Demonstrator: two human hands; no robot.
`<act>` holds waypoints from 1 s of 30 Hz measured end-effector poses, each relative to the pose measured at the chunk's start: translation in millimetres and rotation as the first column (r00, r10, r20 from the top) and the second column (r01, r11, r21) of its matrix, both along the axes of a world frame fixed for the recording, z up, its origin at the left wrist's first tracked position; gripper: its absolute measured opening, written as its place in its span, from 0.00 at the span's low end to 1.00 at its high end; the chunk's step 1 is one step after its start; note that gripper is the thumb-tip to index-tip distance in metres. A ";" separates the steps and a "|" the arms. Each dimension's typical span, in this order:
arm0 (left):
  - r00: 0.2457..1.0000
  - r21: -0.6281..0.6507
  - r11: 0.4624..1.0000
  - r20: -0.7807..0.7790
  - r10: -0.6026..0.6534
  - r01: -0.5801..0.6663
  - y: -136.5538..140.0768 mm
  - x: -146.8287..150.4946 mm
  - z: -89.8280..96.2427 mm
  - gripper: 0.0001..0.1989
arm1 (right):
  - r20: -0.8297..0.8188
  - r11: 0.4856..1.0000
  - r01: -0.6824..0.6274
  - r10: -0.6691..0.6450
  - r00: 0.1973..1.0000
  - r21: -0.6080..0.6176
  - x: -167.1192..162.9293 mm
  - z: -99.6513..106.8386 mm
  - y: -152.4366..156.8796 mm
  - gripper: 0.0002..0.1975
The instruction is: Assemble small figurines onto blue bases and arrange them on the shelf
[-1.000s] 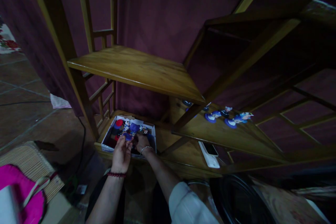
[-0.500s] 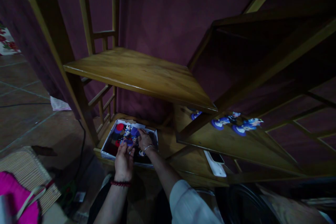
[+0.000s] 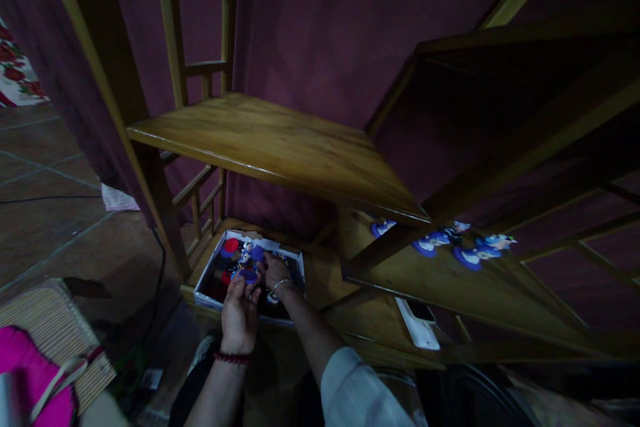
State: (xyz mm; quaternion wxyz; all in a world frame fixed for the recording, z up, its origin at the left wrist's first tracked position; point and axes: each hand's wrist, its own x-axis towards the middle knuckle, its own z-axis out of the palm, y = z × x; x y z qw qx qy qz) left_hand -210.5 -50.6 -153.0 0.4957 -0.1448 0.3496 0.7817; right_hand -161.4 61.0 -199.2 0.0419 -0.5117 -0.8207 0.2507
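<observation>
A shallow white-rimmed box (image 3: 209, 270) on the low shelf holds small figurines and round bases. My left hand (image 3: 239, 320), wearing a red bead bracelet, pinches the purple round base (image 3: 248, 276) of a figurine over the box. Its upper part is hard to make out in the dim light. Inside the box, my right hand (image 3: 275, 272), with a bangle, has its fingers bent close beside the held figurine; what lies in them is hidden. Another figurine in blue and white (image 3: 247, 252) lies beyond, beside a second purple base (image 3: 257, 253). A red disc (image 3: 231, 245) is at the box's far left.
A wooden shelf board (image 3: 275, 140) overhangs the box, with an upright post (image 3: 150, 173) at left. Several purple-based figurines (image 3: 483, 253) are on the shelf to the right. A phone (image 3: 420, 311) and a white object (image 3: 420, 333) lie lower right. A cable (image 3: 161, 273) runs down the left.
The view has shifted slightly, so the shelves appear further right. Both hands stay at the box; the purple base in my left hand now shows more fully.
</observation>
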 end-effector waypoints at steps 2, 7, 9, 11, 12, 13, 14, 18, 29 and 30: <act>1.000 -0.006 1.000 0.001 0.003 -0.003 -0.1 0.3 -0.4 0.07 | 0.001 1.000 0.023 -0.023 1.000 0.012 -2.5 -0.4 0.6 0.15; 1.000 -0.005 1.000 -0.016 0.001 -0.001 1.2 1.1 -3.1 0.07 | -0.022 0.990 0.113 -0.111 0.994 0.082 -10.3 -0.9 6.3 0.16; 1.000 -0.012 1.000 -0.020 -0.005 0.005 1.8 1.1 -3.8 0.07 | -0.051 0.991 0.100 -0.096 0.994 0.091 -11.2 -0.8 8.3 0.17; 1.000 -0.016 1.000 -0.025 -0.011 0.011 2.0 1.2 -3.6 0.07 | -0.081 0.995 0.056 -0.049 0.996 0.088 -9.2 -1.1 9.1 0.17; 0.999 -0.016 1.000 -0.029 -0.016 0.016 1.9 1.3 -3.0 0.07 | -0.096 0.997 0.017 -0.010 0.995 0.078 -7.3 -1.6 8.8 0.16; 0.999 -0.016 1.000 -0.033 -0.024 0.023 1.7 1.5 -2.3 0.08 | -0.112 0.998 -0.033 0.040 0.993 0.061 -5.2 -2.5 8.2 0.14; 0.999 -0.014 0.999 -0.036 -0.034 0.034 1.6 1.8 -1.4 0.08 | -0.129 0.995 -0.088 0.092 0.987 0.041 -3.3 -3.7 7.4 0.11; 0.999 -0.022 0.999 -0.035 -0.040 0.039 1.1 3.1 0.0 0.07 | -0.124 0.997 -0.070 0.073 0.990 0.027 -2.1 -9.0 6.5 0.08; 0.999 -0.011 1.000 -0.042 -0.024 0.024 4.7 3.5 -10.4 0.07 | 0.089 0.991 0.125 -0.128 0.988 0.036 -24.6 -10.6 25.9 0.14; 0.999 -0.012 1.000 -0.034 -0.018 0.018 4.7 3.4 -9.5 0.06 | 0.092 0.992 0.125 -0.127 0.988 0.029 -25.0 -11.0 26.1 0.14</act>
